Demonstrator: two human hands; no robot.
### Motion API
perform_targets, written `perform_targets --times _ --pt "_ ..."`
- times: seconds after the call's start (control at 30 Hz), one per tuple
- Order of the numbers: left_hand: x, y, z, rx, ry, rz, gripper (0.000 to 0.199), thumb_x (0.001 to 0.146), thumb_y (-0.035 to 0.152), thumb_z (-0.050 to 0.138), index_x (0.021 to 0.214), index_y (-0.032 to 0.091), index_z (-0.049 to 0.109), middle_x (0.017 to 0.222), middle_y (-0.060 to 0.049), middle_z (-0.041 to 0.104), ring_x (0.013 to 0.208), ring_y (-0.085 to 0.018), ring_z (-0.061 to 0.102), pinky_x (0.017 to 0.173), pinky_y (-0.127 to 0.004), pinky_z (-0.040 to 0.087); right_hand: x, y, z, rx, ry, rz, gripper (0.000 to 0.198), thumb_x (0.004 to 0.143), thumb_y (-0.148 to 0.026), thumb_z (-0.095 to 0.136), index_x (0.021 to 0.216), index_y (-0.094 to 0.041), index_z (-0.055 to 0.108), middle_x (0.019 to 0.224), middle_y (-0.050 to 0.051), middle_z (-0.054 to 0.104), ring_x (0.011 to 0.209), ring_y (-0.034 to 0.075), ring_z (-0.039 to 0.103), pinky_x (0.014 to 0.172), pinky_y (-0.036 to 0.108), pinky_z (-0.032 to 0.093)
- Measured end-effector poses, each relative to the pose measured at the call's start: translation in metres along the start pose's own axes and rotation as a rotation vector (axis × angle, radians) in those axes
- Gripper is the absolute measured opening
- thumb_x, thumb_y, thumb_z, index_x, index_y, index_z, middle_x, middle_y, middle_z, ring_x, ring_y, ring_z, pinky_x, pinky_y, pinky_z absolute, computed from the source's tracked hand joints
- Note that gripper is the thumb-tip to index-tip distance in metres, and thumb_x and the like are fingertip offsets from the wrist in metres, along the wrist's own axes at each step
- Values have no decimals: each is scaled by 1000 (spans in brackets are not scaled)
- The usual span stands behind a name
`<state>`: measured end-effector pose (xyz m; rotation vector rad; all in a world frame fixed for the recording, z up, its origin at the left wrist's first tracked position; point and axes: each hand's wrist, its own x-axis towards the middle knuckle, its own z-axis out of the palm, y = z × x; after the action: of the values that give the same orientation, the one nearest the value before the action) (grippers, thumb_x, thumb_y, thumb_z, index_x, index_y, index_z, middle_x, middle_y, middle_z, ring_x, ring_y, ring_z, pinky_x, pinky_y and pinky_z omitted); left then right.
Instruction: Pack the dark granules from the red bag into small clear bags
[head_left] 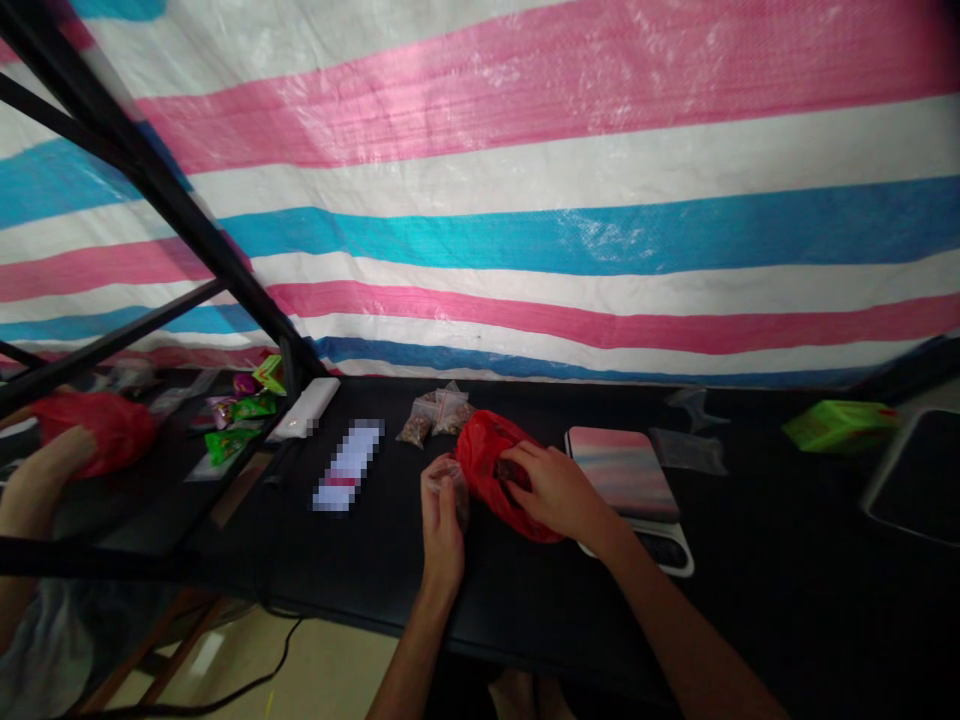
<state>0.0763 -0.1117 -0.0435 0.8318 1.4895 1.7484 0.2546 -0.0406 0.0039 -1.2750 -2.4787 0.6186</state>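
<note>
My left hand holds a small clear plastic pouch upright on the black table. My right hand reaches into a red plastic bag lying just right of the pouch, fingers curled inside its opening. Two small clear filled pouches with brownish contents lie behind the red bag, toward the wall.
A digital scale with a striped cover lies right of the red bag. Empty clear bags, a green box and a dark tray are further right. At left, another person's hand grips a red bag; green packets, white device.
</note>
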Motion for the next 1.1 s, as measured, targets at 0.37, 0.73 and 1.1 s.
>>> perform_targets --times 0.37,0.73,1.1 --pt "45 48 16 351 -510 473 40 94 35 67 130 23 53 116 -7 65 102 -20 66 94 -35 53 1 11 -14 333 199 -8 29 92 -18 61 119 -27 62 114 2 74 100 21 71 87 32 50" --pt "62 6 24 501 -674 370 45 91 34 71 131 23 53 123 -8 69 110 -24 67 97 -37 52 1 9 -21 389 392 -87 35 94 -21 60 128 -29 62 123 5 66 109 21 64 98 37 52" --pt "60 4 25 523 -729 435 50 90 34 73 133 20 52 128 -12 66 116 -28 64 101 -43 50 -3 -3 -19 345 350 -196 53 95 -16 57 145 -32 52 133 7 57 122 23 59 104 37 50"
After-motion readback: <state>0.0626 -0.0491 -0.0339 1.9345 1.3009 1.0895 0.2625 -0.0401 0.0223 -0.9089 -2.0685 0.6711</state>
